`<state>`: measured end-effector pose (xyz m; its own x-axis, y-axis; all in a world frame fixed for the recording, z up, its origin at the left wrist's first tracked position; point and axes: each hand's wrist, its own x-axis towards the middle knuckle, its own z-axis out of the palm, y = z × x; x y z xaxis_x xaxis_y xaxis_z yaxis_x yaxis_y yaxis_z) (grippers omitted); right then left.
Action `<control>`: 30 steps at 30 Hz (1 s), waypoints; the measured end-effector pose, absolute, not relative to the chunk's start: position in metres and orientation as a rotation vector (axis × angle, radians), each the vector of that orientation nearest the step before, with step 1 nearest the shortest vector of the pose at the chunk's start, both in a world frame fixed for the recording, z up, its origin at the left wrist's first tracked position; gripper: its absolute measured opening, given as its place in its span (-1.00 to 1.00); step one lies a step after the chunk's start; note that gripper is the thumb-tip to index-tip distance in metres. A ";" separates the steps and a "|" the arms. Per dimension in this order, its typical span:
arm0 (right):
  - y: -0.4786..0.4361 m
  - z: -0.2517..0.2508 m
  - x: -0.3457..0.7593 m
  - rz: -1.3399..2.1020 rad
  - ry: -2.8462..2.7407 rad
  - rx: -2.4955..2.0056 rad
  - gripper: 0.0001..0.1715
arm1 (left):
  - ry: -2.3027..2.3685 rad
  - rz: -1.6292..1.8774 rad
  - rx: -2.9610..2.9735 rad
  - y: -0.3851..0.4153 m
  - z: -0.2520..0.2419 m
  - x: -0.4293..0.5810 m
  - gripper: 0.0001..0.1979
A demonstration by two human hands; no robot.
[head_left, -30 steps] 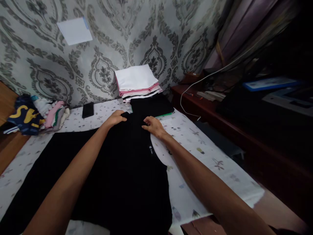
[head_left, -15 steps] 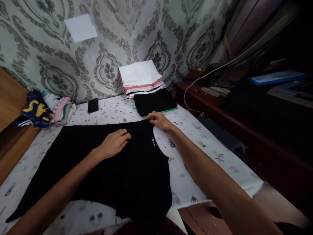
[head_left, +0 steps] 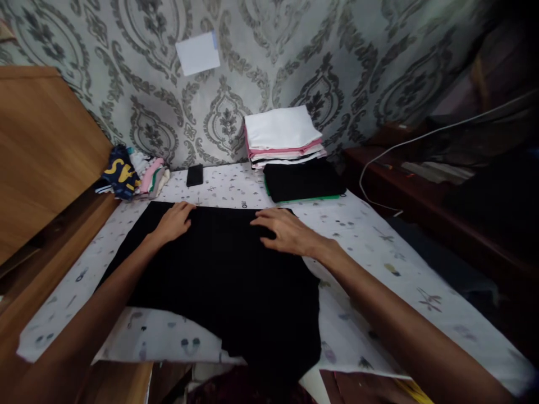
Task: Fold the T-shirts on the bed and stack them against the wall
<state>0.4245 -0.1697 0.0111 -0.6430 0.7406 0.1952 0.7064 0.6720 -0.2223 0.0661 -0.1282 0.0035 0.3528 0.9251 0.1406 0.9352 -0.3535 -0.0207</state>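
Note:
A black shirt (head_left: pixel 227 275) lies spread over the white printed cloth (head_left: pixel 362 241), its near part hanging over the front edge. My left hand (head_left: pixel 174 220) rests on the shirt close to its far left edge, fingers loosely stretched out. On the far right part of the shirt is my right hand (head_left: pixel 286 231), with fingers extended and the thumb apart. Both hands touch the fabric from above, and neither grips it.
Folded clothes (head_left: pixel 282 132) with a white one on top stand against the wall. In front of them lies a folded black garment (head_left: pixel 305 179) over a green one. A black phone (head_left: pixel 194 175), crumpled clothes (head_left: pixel 143 177) and a wooden panel (head_left: pixel 46 151) are left. A white cable (head_left: pixel 366 168) runs at right.
My left hand has moved left and away from me along the shirt. My right hand has left the shirt's far right corner and come inward onto the fabric. The view has turned left.

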 end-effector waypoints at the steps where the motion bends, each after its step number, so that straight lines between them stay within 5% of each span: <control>1: -0.176 0.010 0.416 0.191 -2.679 -1.119 -0.47 | -1.791 -0.075 -2.423 -0.123 0.003 0.050 -0.56; 12: -0.180 -0.016 0.396 0.059 -2.604 -1.197 -0.61 | -2.060 0.174 -2.123 -0.096 0.008 -0.025 -0.55; 23: -0.173 -0.016 0.405 0.586 -1.840 -1.163 -0.78 | -1.936 0.157 -2.319 -0.095 0.009 0.009 -0.41; 30: -0.181 -0.014 0.407 0.677 -1.793 -1.169 -0.76 | -2.002 0.181 -2.148 -0.095 0.009 0.011 -0.61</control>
